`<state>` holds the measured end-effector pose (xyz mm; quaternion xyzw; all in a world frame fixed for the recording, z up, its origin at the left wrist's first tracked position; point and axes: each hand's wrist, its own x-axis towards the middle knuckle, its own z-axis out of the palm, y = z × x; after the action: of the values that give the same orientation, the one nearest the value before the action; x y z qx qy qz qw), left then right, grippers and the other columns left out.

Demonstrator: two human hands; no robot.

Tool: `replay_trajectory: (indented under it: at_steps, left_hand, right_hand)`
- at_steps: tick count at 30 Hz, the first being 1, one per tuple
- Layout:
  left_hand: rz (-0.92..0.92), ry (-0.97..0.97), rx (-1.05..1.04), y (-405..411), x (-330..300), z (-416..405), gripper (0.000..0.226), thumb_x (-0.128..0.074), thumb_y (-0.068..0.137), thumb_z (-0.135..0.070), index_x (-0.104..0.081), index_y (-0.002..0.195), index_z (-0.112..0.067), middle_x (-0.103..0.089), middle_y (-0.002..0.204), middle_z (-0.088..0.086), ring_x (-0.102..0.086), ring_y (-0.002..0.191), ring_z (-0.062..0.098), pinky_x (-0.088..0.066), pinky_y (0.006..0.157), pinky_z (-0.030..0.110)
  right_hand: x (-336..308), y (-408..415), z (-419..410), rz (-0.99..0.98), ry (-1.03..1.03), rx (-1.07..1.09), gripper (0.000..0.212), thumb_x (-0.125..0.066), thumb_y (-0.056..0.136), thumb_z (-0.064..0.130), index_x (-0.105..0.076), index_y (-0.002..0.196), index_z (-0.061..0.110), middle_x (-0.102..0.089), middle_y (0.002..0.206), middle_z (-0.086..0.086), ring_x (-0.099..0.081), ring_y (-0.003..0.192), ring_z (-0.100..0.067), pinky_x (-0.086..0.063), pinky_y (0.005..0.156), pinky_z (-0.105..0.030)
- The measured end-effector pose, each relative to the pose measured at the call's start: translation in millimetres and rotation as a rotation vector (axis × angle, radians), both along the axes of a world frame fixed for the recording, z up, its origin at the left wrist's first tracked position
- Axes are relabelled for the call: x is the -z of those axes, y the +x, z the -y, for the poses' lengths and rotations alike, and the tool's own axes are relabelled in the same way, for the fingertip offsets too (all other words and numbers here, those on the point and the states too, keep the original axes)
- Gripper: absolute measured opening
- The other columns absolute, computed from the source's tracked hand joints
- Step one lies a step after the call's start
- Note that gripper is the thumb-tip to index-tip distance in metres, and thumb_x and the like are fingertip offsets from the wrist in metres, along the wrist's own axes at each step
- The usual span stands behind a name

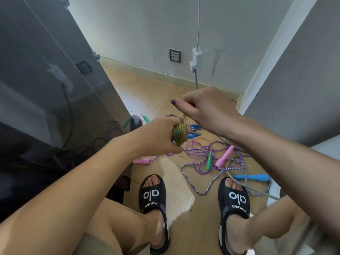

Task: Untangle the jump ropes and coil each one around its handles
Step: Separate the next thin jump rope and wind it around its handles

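Observation:
My left hand grips a bundle of yellow-green rope coiled around its handles. My right hand is above it, pinching the free end of that rope, which runs down to the coil. On the floor below lies a tangle of ropes: a thin purple rope with pink handles, a green handle, a purple-white braided rope with a blue handle, and two more blue handles behind the coil.
My two feet in black slippers stand on the wooden floor by the tangle. A dark glossy cabinet rises at left, a white wall at right. Another green handle lies near the cabinet. A grey cable crosses the floor.

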<state>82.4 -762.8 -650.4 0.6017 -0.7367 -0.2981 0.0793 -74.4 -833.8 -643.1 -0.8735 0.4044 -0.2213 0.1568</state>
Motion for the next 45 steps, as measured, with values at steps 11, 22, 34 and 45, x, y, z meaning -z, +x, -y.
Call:
replay_trajectory:
  at_steps: [11,22,34,45]
  left_hand:
    - [-0.701,0.032,-0.326,-2.2,-13.2,-4.2,0.031,-0.084,0.079,-0.012,-0.056,0.066,-0.017,-0.043,0.051,-0.006,-0.036,0.041,0.008,-0.031,0.043,0.017]
    - [-0.601,0.223,-0.697,28.1,10.6,15.9,0.028,-0.076,0.084,-0.013,-0.049,0.075,-0.018,-0.036,0.055,0.0,-0.027,0.043,0.013,-0.023,0.04,0.021]
    - [-0.223,0.12,-0.055,-10.1,-7.3,-8.5,0.04,-0.083,0.072,-0.049,-0.065,0.092,-0.02,-0.068,0.085,0.005,-0.065,0.076,0.02,-0.055,0.078,0.049]
    - [-0.259,0.471,-0.115,-17.9,-9.8,-17.6,0.053,-0.072,0.071,-0.072,-0.063,0.089,-0.023,-0.047,0.057,-0.002,-0.04,0.05,0.018,-0.035,0.056,0.035]
  right_hand:
    - [28.2,-6.7,10.9,0.215,0.438,0.069,0.061,-0.042,0.101,0.049,-0.046,0.054,0.01,-0.04,0.051,0.004,-0.032,0.049,-0.01,-0.027,0.054,-0.03]
    - [-10.1,-3.4,-15.4,0.093,0.115,-0.038,0.056,-0.042,0.101,0.049,-0.03,0.057,0.017,-0.029,0.05,0.0,-0.028,0.05,-0.017,-0.024,0.051,-0.035]
    - [-2.3,-9.7,19.7,0.125,0.33,-0.113,0.06,-0.06,0.094,0.048,-0.033,0.056,0.011,-0.023,0.055,-0.002,-0.021,0.053,-0.014,-0.02,0.054,-0.034]
    - [-1.7,4.7,9.7,0.186,0.12,-0.033,0.056,-0.052,0.095,0.049,-0.038,0.055,0.012,-0.039,0.051,-0.006,-0.035,0.053,-0.023,-0.038,0.053,-0.04]
